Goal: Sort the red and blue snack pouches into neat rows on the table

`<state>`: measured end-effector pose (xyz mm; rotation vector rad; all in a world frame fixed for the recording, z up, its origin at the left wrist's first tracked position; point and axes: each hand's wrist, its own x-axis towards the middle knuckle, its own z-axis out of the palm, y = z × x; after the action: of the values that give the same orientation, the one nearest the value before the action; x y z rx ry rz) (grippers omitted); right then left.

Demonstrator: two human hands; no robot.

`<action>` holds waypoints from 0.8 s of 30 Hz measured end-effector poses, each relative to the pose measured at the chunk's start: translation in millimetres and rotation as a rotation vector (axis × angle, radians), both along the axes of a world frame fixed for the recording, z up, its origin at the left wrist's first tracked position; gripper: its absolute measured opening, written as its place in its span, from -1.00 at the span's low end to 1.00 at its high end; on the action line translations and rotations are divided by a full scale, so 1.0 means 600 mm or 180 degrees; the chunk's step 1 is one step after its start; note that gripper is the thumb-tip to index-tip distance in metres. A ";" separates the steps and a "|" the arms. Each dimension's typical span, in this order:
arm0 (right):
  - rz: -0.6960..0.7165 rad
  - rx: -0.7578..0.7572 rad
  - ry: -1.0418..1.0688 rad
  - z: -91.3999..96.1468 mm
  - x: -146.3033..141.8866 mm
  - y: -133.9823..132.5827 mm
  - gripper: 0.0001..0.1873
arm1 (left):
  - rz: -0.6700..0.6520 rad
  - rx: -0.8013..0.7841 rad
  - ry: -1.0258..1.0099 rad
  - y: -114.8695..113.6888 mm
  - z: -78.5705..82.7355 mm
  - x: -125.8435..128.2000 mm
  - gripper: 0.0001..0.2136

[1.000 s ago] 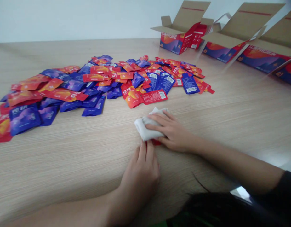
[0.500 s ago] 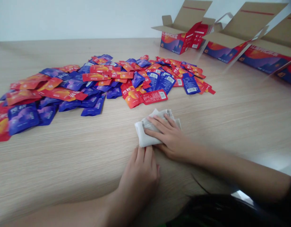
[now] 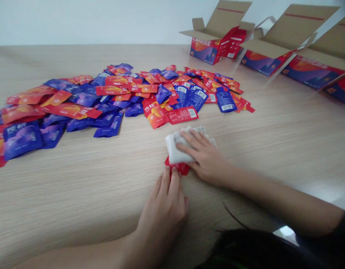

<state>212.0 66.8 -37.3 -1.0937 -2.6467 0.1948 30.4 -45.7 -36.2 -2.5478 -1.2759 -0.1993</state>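
A folded whitish cloth lies under my right hand, whose fingers stretch over its top and press it down. Below the cloth's near edge shows part of a red pouch, lying flat on the table; the cloth covers the rest of it. My left hand holds the near end of this pouch against the tabletop, its fingertips close together and its thumb mostly hidden. Beyond both hands spreads a heap of red pouches and blue pouches, overlapping one another.
Along the back right stand several open cartons with raised brown flaps: a nearer-to-centre carton, another carton and a wide carton. A pale wood-grain table carries everything. Dark hair shows at the bottom edge.
My right hand and the cloth have slid slightly away from my left hand, uncovering part of the red pouch. My left hand stays nearly in place.
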 end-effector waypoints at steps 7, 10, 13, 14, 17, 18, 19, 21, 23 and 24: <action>-0.0146 0.0082 0.0021 -0.001 -0.002 -0.001 -0.49 | -0.0122 0.0277 -0.0007 0.004 -0.003 0.000 -0.68; 0.0415 0.0104 -0.0070 -0.002 -0.001 0.001 -0.46 | -0.0123 0.0162 0.0093 0.003 -0.005 0.000 -0.68; -0.0022 0.0126 -0.0104 -0.003 0.004 0.011 -0.46 | -0.0074 0.0199 0.0113 0.002 -0.008 0.000 -0.64; -0.0162 0.0136 -0.0089 -0.002 0.006 0.014 -0.46 | -0.0062 0.0198 0.0108 0.002 -0.009 0.001 -0.63; 0.0186 0.0100 -0.0067 -0.001 0.007 0.012 -0.45 | -0.0033 0.0115 0.0097 0.002 -0.012 0.001 -0.63; 0.0354 0.0061 -0.0064 -0.001 0.007 0.011 -0.45 | -0.0015 0.0075 0.0109 0.002 -0.013 0.001 -0.62; 0.0391 0.0025 -0.0059 0.000 0.007 0.009 -0.45 | 0.0000 0.0046 0.0124 0.003 -0.014 0.000 -0.61; 0.0111 -0.0001 -0.0047 0.001 0.007 0.008 -0.47 | -0.0012 0.0035 0.0158 0.004 -0.016 -0.001 -0.59; -0.0047 0.0024 -0.0045 0.003 0.007 0.006 -0.47 | -0.0052 0.0008 0.0189 0.006 -0.018 -0.003 -0.59; 0.0055 0.0030 -0.0065 0.004 0.006 0.005 -0.47 | -0.0050 -0.0013 0.0190 0.006 -0.019 -0.003 -0.61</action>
<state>215.9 69.7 -35.2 -1.0758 -2.6730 0.1752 28.4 -42.0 -47.3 -2.5480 -1.2360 -0.1229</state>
